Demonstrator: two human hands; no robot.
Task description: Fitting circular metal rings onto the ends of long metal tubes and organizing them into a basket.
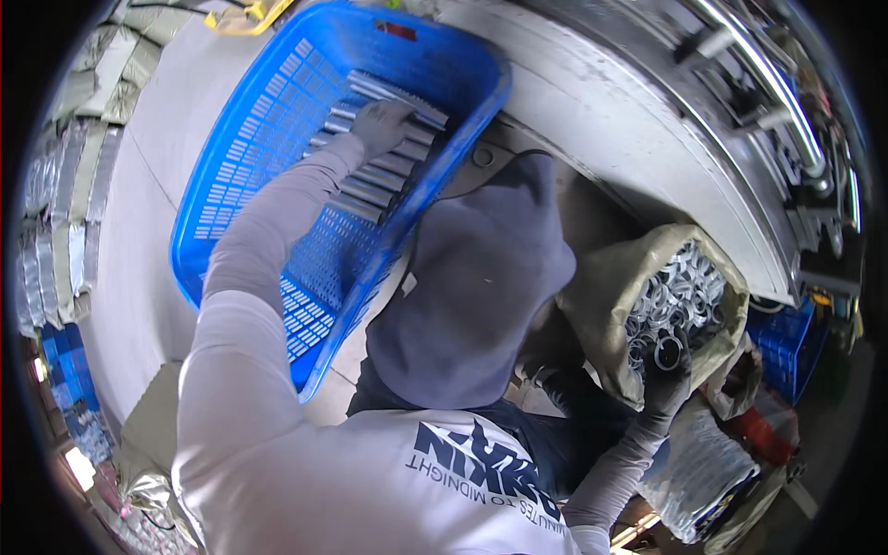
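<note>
Metal tubes lie in rows inside a tilted blue basket; the gloved left hand rests flat on them, fingers spread, gripping nothing. The right hand pinches one tube at the mouth of a sack full of tubes.

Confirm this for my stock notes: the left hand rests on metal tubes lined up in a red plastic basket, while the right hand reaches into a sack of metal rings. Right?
Not quite. The head view shows the basket is blue, not red. The rest holds: the left hand rests on the lined-up metal tubes, and the right hand reaches into the sack of metal rings.
</note>
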